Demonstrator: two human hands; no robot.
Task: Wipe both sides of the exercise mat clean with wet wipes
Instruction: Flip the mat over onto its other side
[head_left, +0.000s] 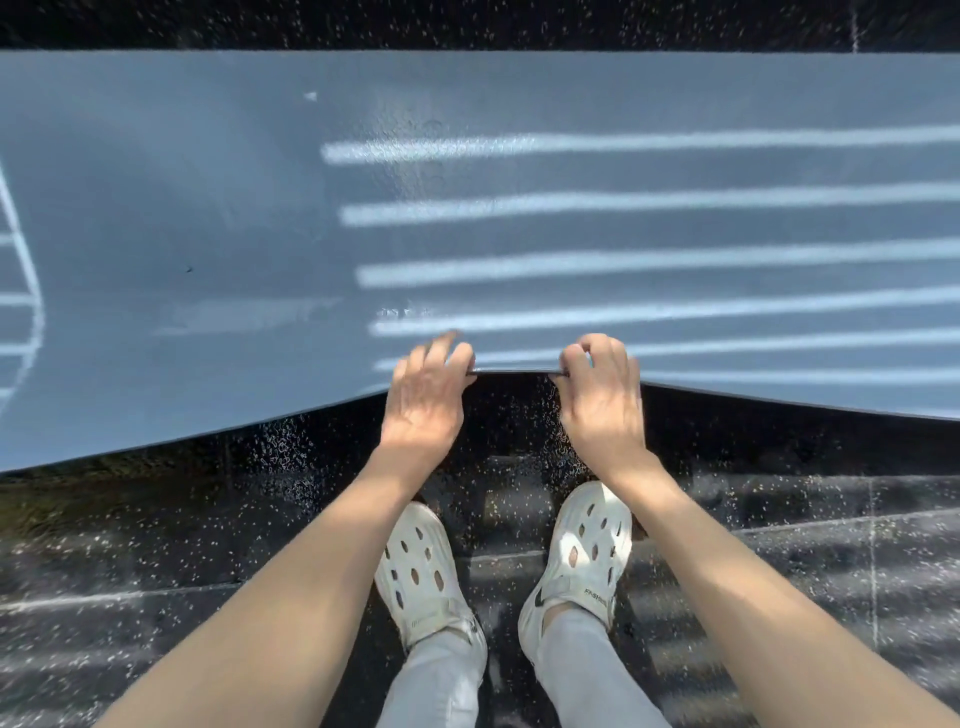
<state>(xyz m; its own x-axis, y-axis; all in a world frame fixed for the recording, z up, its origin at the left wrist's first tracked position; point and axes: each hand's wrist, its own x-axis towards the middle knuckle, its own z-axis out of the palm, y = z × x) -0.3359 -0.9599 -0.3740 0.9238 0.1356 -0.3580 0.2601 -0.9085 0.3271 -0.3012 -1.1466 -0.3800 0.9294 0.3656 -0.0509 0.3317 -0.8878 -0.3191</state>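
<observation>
A wide blue-grey exercise mat lies across the dark speckled floor and fills the upper half of the view. Bright stripes of sunlight cross its right part. My left hand and my right hand both grip the mat's near edge at the centre, fingers curled over the top. That edge is lifted off the floor between and around the hands. No wet wipe is visible.
The black speckled floor with pale tile seams runs below and beyond the mat. My two feet in white perforated clogs stand just behind the lifted edge. A white curved line pattern marks the mat's far left.
</observation>
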